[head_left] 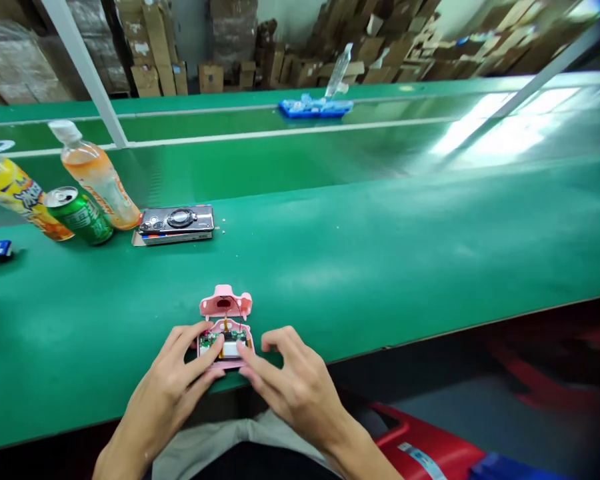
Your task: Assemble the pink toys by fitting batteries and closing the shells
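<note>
An opened pink case (251,342), shaped like a small toy camera, lies near the front edge of the green table. Inside it are a green circuit board (207,339) and a silvery white block (234,349) that looks like a battery. The other pink shell half (210,307) rests just behind, joined by thin wires. My left hand (173,373) grips the case's left side, one fingertip on the parts inside. From the right, my right hand (295,380) presses a fingertip on the white block, with its thumb at the case's front edge.
A phone (177,219) lies on a small box (177,238) at back left. Beside it stand a green can (80,217), an orange drink bottle (100,177) and a yellow bottle (23,193). A blue tray (315,108) sits farther back. A red stool (430,447) is below right.
</note>
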The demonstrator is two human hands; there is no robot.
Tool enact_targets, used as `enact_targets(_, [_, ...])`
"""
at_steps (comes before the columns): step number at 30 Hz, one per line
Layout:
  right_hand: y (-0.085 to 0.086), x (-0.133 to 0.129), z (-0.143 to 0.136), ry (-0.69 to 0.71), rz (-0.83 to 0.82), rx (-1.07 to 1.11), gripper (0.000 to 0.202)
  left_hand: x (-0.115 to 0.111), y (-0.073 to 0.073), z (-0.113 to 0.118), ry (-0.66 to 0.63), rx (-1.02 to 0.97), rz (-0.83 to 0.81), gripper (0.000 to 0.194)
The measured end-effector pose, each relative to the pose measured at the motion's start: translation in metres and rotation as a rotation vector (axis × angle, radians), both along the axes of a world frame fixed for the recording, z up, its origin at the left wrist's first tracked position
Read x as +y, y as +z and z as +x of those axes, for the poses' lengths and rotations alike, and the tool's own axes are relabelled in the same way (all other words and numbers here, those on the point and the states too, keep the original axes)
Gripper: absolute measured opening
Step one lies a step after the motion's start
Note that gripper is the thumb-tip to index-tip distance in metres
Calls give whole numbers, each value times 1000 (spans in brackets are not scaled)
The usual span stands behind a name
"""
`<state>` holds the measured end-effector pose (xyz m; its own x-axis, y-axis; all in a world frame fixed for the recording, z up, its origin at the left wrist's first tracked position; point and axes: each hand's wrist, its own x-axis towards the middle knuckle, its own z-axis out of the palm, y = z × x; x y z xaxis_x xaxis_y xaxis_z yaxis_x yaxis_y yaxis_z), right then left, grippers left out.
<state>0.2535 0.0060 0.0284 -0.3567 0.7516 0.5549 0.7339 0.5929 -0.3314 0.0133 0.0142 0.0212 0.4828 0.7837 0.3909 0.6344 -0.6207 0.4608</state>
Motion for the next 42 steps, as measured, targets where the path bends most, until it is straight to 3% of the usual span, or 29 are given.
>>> enact_targets(2, [12, 27, 8, -66, -112, 68, 43, 1, -1, -1, -5, -42, 13, 37])
enact_targets(4, [36, 68, 6, -117, -457, -21, 57, 2, -4, -1, -7, -63, -1, 40])
enact_targets(5, [49, 91, 1, -51, -733, -162, 61, 2, -5, -2, -4, -74, -14, 44])
enact_targets(7, [74, 134, -16, 72, -979, -300, 56, 2, -6, -2, 24, -109, -57, 52])
enact_targets(9, [90, 164, -36, 145, -1129, -413, 54, 1, -7, -2, 63, -155, -113, 51])
enact_targets(12, [96, 180, -61, 175, -1253, -551, 50, -1, -7, 0, 108, -200, -206, 42])
enact_targets(16, [100, 171, -70, 205, -1224, -595, 45, -6, -7, 1, 175, -303, -300, 42])
enact_targets(20, [125, 155, -56, 335, -1089, -491, 32, -6, -8, -2, 228, -630, -325, 55])
enact_targets(25, [155, 128, -44, 559, -751, -294, 19, 3, -1, 4, 285, -1011, -325, 67])
enact_targets(27, [163, 118, -43, 615, -617, -234, 17, 8, 7, 11, 262, -1132, -389, 68])
enact_targets(30, [177, 109, -46, 679, -545, -217, 18, 15, 22, 23, 146, -1298, -481, 62])
enact_targets(34, [197, 116, -51, 725, -676, -271, 24, 23, 38, 26, 87, -1332, -522, 58])
enact_targets(38, [207, 135, -53, 728, -849, -265, 27, 32, 48, 21, 147, -1142, -411, 60])
enact_targets(40, [203, 137, -52, 661, -796, -230, 26, 38, 50, 20, 172, -1066, -346, 55])
enact_targets(42, [189, 129, -51, 439, -570, -131, 15, 44, 50, 21, 191, -1051, -280, 54])
